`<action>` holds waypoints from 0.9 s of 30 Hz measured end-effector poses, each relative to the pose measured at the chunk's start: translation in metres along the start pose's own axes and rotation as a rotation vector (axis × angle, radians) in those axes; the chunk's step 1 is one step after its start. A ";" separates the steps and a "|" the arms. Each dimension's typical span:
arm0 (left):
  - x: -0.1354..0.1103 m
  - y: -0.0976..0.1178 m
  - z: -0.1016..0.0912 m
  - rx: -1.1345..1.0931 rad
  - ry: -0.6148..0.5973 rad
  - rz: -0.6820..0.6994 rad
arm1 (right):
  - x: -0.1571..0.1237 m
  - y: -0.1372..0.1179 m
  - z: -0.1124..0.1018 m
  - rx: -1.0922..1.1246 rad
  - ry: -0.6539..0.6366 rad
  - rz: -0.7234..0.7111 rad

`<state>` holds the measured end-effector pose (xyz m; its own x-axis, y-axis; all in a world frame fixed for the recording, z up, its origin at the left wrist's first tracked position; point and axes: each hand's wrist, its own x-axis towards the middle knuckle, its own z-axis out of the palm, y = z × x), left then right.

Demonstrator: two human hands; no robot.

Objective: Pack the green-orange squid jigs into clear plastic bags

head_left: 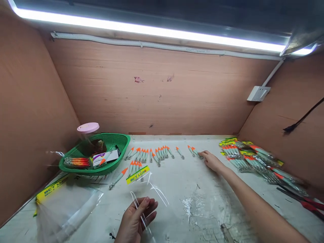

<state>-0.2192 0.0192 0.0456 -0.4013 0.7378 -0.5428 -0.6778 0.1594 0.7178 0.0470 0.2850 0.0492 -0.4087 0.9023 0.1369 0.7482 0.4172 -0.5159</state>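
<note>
My left hand (138,216) has its thumb and fingers closed on a clear plastic bag (159,194) with a yellow "BCT LURE" header (138,174). At the right end of the row, my right hand (211,160) reaches out with its fingertips pinched at the hook end of a fishing lure (194,150). That lure has an orange tip and a pale body, and another lies beside it. Several more such lures (162,152) lie in a row across the white table. One lure (118,179) lies apart, nearer the front left.
A green basket (118,137) at the left holds a pink-lidded jar (88,127), red-orange lures and a small box. Flat "BCT LURE" bags (68,199) lie before it. Packed lures (243,158) are heaped at the right, near red-handled scissors (311,204). Wooden panels enclose the table.
</note>
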 end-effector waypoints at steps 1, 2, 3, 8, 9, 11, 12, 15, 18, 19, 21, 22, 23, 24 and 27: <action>0.000 -0.001 0.000 -0.001 0.005 -0.001 | 0.002 0.007 0.001 -0.059 -0.007 -0.014; 0.001 -0.002 0.000 -0.005 0.007 -0.002 | 0.003 0.011 0.003 -0.110 -0.016 -0.030; 0.001 -0.001 -0.001 -0.012 0.006 -0.003 | 0.002 0.013 0.007 -0.154 -0.024 -0.047; 0.001 0.003 -0.007 -0.029 -0.050 -0.046 | -0.025 0.004 0.021 -0.253 -0.019 -0.140; 0.001 0.003 -0.009 -0.022 -0.060 -0.050 | -0.038 -0.002 0.024 -0.248 -0.015 -0.165; 0.002 0.002 -0.011 -0.007 -0.068 -0.046 | -0.069 -0.017 0.030 -0.219 -0.018 -0.227; 0.003 0.000 -0.012 -0.003 -0.065 -0.039 | -0.087 -0.026 0.035 -0.198 -0.029 -0.264; 0.007 -0.003 -0.014 -0.005 -0.052 -0.022 | -0.143 -0.056 0.056 -0.113 -0.060 -0.378; 0.008 -0.004 -0.016 -0.008 -0.052 -0.023 | -0.180 -0.078 0.077 -0.031 -0.014 -0.460; 0.009 -0.004 -0.016 -0.006 -0.060 -0.026 | -0.186 -0.082 0.081 -0.023 -0.002 -0.479; 0.008 -0.004 -0.017 0.005 -0.085 -0.030 | -0.189 -0.089 0.081 -0.015 0.032 -0.486; 0.008 -0.004 -0.017 0.012 -0.092 -0.033 | -0.189 -0.092 0.077 -0.003 0.047 -0.481; 0.007 -0.005 -0.017 0.019 -0.093 -0.035 | -0.188 -0.096 0.071 0.020 0.061 -0.470; 0.007 -0.005 -0.016 0.022 -0.090 -0.035 | -0.187 -0.101 0.064 0.052 0.074 -0.460; 0.007 -0.007 -0.014 0.011 -0.077 -0.034 | -0.191 -0.121 0.043 0.169 0.041 -0.477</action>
<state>-0.2259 0.0139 0.0303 -0.3294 0.7797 -0.5324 -0.6833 0.1923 0.7044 0.0120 0.0571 0.0487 -0.6607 0.6206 0.4222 0.3867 0.7635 -0.5172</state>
